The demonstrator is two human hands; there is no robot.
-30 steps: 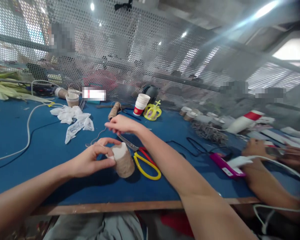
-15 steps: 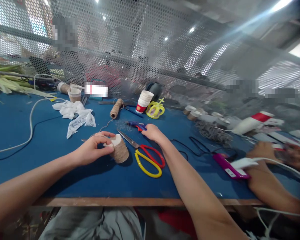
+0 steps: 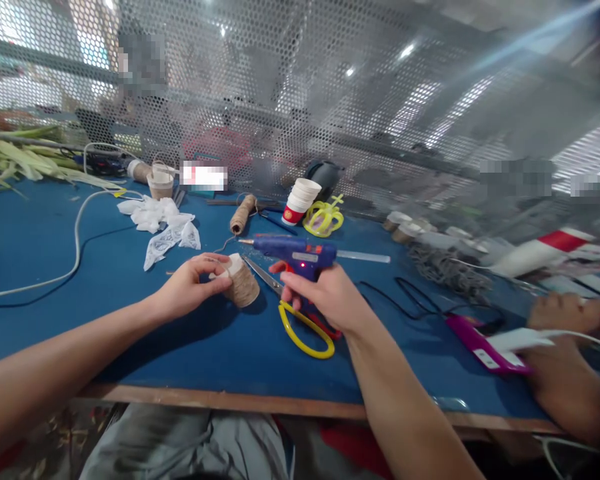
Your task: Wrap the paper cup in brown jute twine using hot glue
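Note:
My left hand (image 3: 193, 287) grips the rim of a small paper cup wrapped in twine (image 3: 243, 285), which lies tilted on the blue table. My right hand (image 3: 320, 293) is closed round the handle of a blue glue gun (image 3: 295, 252). A clear glue stick (image 3: 364, 257) pokes out of its back, a small red light glows on its side, and its nozzle points left, above and behind the wrapped cup. Scissors with yellow and red handles (image 3: 307, 339) lie under the gun, partly hidden by my right hand. A twine roll (image 3: 243, 215) lies behind the cup.
White cloth or plastic scraps (image 3: 173, 233) lie at left. Stacked paper cups (image 3: 301, 201) and a yellow crown shape (image 3: 324, 219) stand at the back. A purple power strip (image 3: 485, 347), grey yarn (image 3: 447, 270) and another person's hand (image 3: 565, 313) are at right.
My right hand has picked up the glue gun from the table and brought it above the scissors. My left hand stays on the wrapped cup. The view has shifted slightly.

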